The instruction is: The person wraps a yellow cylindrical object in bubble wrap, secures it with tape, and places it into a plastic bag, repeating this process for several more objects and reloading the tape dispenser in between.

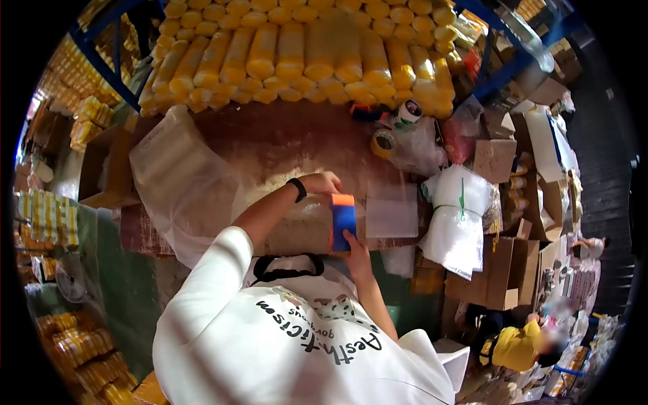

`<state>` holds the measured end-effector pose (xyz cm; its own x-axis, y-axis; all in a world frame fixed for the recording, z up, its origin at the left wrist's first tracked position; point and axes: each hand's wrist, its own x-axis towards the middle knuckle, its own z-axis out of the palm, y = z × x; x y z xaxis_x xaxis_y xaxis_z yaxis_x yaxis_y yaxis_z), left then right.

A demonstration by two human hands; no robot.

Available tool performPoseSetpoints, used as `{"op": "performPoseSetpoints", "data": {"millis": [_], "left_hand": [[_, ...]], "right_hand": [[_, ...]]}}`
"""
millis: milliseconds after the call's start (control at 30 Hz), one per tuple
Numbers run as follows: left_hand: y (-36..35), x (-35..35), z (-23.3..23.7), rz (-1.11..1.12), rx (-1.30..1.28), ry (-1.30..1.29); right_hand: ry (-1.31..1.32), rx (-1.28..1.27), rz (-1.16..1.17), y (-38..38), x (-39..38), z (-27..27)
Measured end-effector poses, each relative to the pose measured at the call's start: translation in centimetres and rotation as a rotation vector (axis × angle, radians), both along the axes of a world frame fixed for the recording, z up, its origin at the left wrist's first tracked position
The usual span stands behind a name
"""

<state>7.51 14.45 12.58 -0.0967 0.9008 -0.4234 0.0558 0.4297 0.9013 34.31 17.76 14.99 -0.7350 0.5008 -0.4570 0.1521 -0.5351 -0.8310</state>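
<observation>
A blue and orange box [344, 219] stands near the front edge of the worn reddish-brown table [283, 145]. My left hand [321, 183], below a black wristband, is at the box's far end, its fingers bent; whether they grip the box is unclear. My right hand [356, 247] holds the near end of the box, with a finger along its blue face. Just right of the box lies a flat clear plastic sheet [391, 214]. A large clear plastic bag [185, 175] is spread over the table's left side.
Yellow wrapped rolls [290, 50] are stacked at the back. Tape rolls [383, 142] and a tied bundle of plastic bags [459, 209] sit on the right. Cardboard boxes [496, 270] stand beyond. A person in yellow [516, 344] is at the lower right.
</observation>
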Motion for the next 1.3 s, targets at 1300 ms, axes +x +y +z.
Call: {"op": "performPoseSetpoints", "data": {"millis": [1300], "left_hand": [[2.4, -0.1, -6.4, -0.125, 0.006, 0.403]], "right_hand": [[-0.145, 0.217, -0.077, -1.9, 2.3, -11.7]]}}
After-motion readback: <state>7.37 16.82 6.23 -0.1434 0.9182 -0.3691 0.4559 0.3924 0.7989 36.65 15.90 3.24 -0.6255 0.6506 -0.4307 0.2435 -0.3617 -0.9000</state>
